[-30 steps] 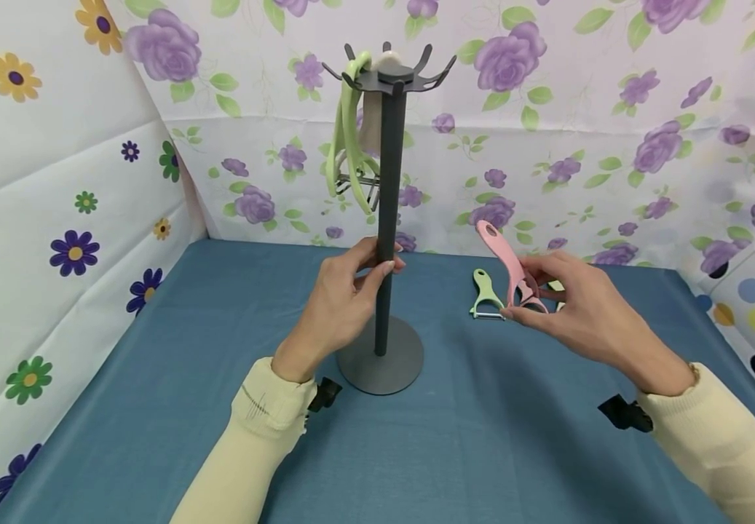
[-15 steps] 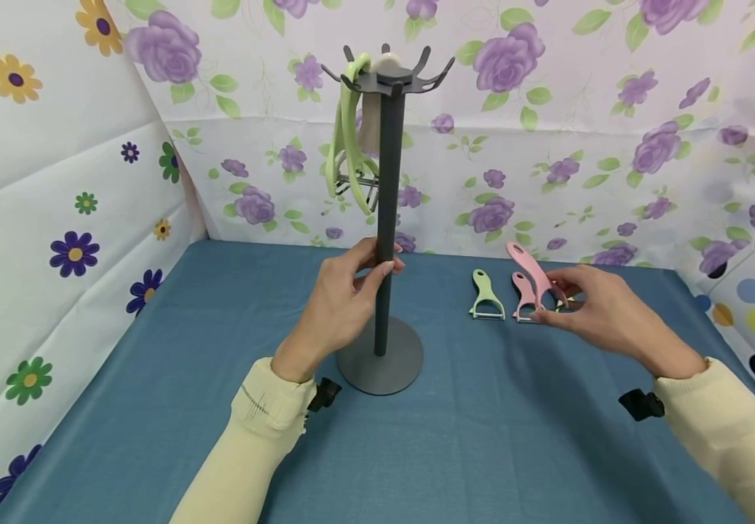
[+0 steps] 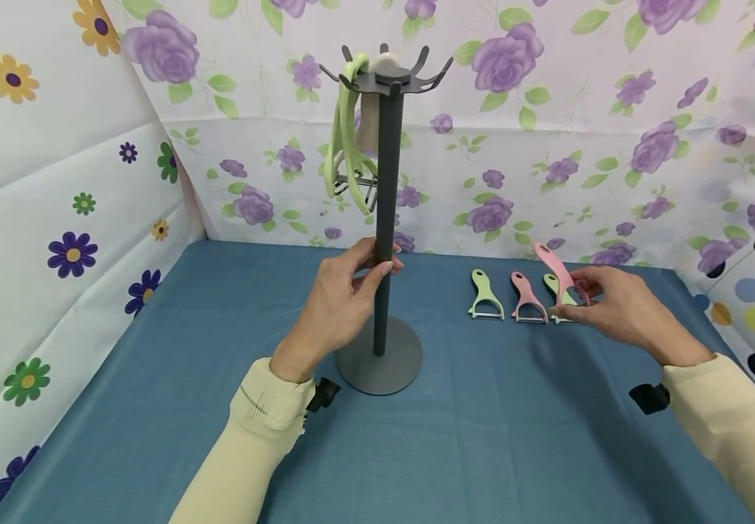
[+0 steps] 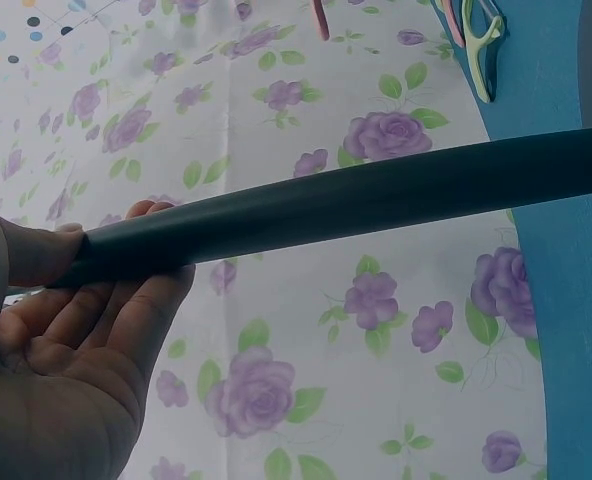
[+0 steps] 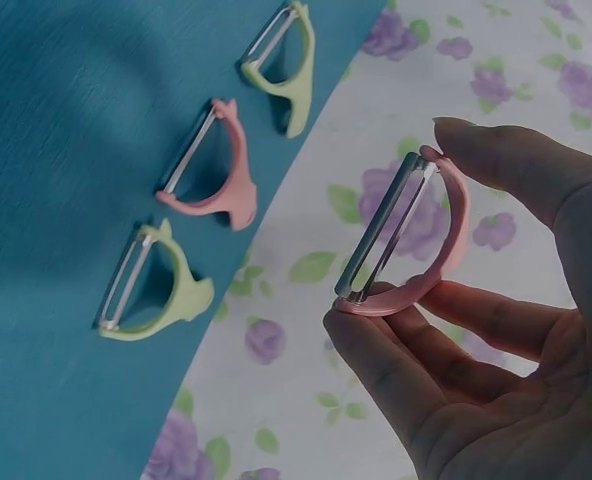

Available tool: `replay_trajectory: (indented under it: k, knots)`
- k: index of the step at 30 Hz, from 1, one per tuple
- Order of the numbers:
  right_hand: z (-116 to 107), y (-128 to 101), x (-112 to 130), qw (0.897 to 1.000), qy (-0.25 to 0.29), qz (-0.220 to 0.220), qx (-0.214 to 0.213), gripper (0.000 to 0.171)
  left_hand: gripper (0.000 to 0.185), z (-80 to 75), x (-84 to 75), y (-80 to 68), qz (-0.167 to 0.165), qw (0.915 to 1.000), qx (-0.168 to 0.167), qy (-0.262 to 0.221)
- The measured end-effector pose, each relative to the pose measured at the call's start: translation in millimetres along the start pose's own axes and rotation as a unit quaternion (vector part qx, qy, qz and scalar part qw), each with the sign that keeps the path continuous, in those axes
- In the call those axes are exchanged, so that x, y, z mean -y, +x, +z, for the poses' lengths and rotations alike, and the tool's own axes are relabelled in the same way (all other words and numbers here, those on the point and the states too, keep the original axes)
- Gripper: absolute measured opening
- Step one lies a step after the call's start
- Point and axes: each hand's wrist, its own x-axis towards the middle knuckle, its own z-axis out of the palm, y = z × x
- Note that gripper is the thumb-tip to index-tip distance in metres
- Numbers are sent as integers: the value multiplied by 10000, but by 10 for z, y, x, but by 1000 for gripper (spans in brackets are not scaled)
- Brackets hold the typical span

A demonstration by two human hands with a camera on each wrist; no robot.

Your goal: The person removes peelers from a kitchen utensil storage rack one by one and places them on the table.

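A dark grey stand (image 3: 387, 167) with a round base and a ring of hooks rises from the table. My left hand (image 3: 331, 309) grips its pole at mid-height, fingers behind and thumb in front. In the head view, my right hand (image 3: 626, 309) holds a pink peeler (image 3: 555, 266) above the table, handle up. The right wrist view shows thumb and fingertips pinching the two sides of the peeler's curved frame, beside its metal blade (image 5: 384, 230). Below and left of that hand lie a green peeler (image 3: 484, 297), a pink peeler (image 3: 526, 295) and another green peeler (image 3: 550, 282), partly covered.
From the stand's left hooks hang a light green utensil (image 3: 341, 138) with metal wires and a beige piece (image 3: 368, 124) behind the pole. A blue cloth (image 3: 469, 437) covers the table. Flowered sheets (image 3: 246, 73) stand at the back and sides.
My right hand has moved to the right with the pink peeler, uncovering the pink peeler on the table and part of the right-hand green one. My left hand stays on the pole.
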Motion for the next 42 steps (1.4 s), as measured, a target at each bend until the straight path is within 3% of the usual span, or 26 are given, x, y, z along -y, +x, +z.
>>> replay_trajectory:
  k: [8, 15, 33, 42]
  knots:
    - [19, 16, -96, 9998, 23, 165, -86, 91, 24, 0, 6, -1, -26, 10000, -6, 5]
    - [29, 40, -158, 9997, -11, 194, -113, 82, 24, -7, 3, -3, -52, 10000, 2, -31]
    - [104, 134, -298, 9995, -239, 151, -149, 83, 24, -1, 5, -6, -66, 10000, 22, 3]
    - [137, 180, -402, 9993, -263, 179, -210, 73, 23, -3, 5, -2, -66, 10000, 24, -40]
